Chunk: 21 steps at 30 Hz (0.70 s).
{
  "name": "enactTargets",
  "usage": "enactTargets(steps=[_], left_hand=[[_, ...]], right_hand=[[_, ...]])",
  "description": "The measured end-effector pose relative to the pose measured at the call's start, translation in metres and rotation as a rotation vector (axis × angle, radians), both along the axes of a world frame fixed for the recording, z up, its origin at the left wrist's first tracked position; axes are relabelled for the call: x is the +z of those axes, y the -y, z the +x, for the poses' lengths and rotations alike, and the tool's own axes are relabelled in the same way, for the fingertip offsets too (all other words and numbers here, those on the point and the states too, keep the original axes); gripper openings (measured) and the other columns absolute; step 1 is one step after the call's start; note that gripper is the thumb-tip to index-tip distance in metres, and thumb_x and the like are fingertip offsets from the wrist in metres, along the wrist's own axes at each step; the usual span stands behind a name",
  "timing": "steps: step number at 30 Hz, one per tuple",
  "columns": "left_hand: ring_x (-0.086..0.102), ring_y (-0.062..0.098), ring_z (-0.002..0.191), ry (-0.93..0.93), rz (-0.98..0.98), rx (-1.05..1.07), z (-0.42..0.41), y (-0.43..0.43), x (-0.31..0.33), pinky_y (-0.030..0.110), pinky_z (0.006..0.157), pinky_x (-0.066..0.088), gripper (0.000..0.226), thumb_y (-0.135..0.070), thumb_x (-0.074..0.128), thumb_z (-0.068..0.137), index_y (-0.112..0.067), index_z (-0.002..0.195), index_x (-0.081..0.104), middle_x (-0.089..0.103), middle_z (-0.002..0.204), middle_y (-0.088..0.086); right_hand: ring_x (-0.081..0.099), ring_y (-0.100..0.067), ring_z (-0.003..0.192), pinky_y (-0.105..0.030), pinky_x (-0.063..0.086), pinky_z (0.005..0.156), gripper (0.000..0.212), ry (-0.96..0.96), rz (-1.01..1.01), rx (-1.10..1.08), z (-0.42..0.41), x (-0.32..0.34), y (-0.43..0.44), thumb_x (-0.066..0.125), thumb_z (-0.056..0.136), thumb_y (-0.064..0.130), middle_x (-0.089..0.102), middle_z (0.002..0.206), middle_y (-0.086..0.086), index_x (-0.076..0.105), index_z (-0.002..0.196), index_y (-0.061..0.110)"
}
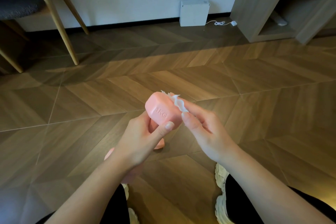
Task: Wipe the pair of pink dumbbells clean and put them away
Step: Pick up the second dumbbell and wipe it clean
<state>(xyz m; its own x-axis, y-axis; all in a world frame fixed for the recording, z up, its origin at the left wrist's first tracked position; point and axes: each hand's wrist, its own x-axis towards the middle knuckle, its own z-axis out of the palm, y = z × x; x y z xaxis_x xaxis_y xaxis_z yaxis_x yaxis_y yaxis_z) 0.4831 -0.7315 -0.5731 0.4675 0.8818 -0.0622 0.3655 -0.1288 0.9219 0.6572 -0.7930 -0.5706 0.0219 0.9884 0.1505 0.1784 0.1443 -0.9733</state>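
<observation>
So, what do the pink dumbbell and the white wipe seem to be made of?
Dumbbell: likely a matte rubber or vinyl coating; smooth, no shine, "1KG" moulded into it. Wipe: thin tissue or wet wipe, perhaps; it crumples into soft wavy folds.

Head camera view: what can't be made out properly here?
- Head view, held dumbbell: handle and far end hidden by the left hand.
- Head view, second dumbbell on the floor: mostly behind that hand and wrist.
- Head view, wipe: partly tucked behind the right hand.

Dim, warm light; shadow band across far floor (127,45); wide-angle bending edges; slight softness.
</observation>
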Motion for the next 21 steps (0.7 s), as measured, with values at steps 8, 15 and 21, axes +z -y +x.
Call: enactTargets(steps=[8,15,21], left_hand=[[0.055,-0.005,0.053,-0.026,0.034,-0.037,0.0023,0.0004,0.0022,0.01,0.052,0.039,0.045,-0.077,0.048,0.07,-0.032,0.074,0.051,0.06,0.057,-0.026],[0.049,0.001,0.049,-0.015,-0.003,-0.03,0.0,0.0008,-0.0014,0.017,0.051,0.038,0.05,-0.078,0.047,0.068,-0.028,0.071,0.05,0.056,0.053,-0.019],[0.048,-0.002,0.048,-0.02,0.014,-0.096,-0.0005,0.0021,0.0007,0.01,0.049,0.036,0.054,-0.078,0.051,0.066,-0.026,0.079,0.053,0.055,0.052,-0.022]], right_hand=[[0.059,-0.011,0.123,-0.03,0.053,0.089,0.032,-0.05,0.034,-0.145,-0.0018,-0.0002,0.0036,0.061,0.089,0.046,0.067,0.128,0.006,0.066,0.105,0.019],[0.062,0.0,0.087,-0.019,0.051,0.07,0.034,0.044,-0.018,-0.128,0.0,0.0002,0.0046,0.047,0.101,0.038,0.062,0.131,0.019,0.056,0.133,0.038],[0.049,-0.003,0.132,-0.018,0.048,0.091,0.037,0.044,0.004,-0.047,0.0004,-0.0012,0.0039,0.042,0.105,0.024,0.054,0.143,0.016,0.058,0.138,0.021]])
